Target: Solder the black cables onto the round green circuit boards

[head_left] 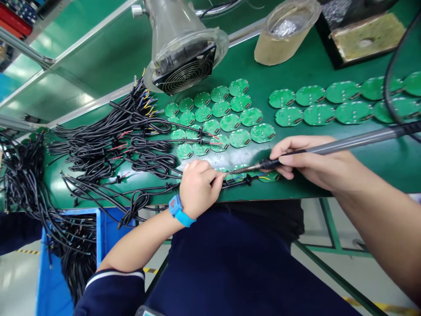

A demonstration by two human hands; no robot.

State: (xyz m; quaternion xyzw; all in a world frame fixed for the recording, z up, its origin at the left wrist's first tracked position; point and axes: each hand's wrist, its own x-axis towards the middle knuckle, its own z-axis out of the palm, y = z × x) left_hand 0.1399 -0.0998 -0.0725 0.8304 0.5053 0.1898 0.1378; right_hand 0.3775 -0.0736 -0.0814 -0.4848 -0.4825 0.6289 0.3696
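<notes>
My right hand (307, 162) grips a soldering iron (345, 142) like a pen, its tip pointing left. The tip meets the spot just beside the fingertips of my left hand (200, 184). Those fingers are pinched, and a thin wire end seems to be between them, though it is mostly hidden. Under the iron lies a row of small green circuit boards (241, 169), partly covered by my hands. A black cable (232, 182) with coloured wire ends runs below my left hand, along the front edge of the table.
Rows of round green boards (240, 138) lie ahead, with more boards (319, 114) at right. Bundled black cables (108, 127) cover the left side. A fume extractor (187, 57) hangs above. A cardboard tub (279, 46) and a sponge tray (368, 37) stand behind. A blue crate (98, 237) sits below.
</notes>
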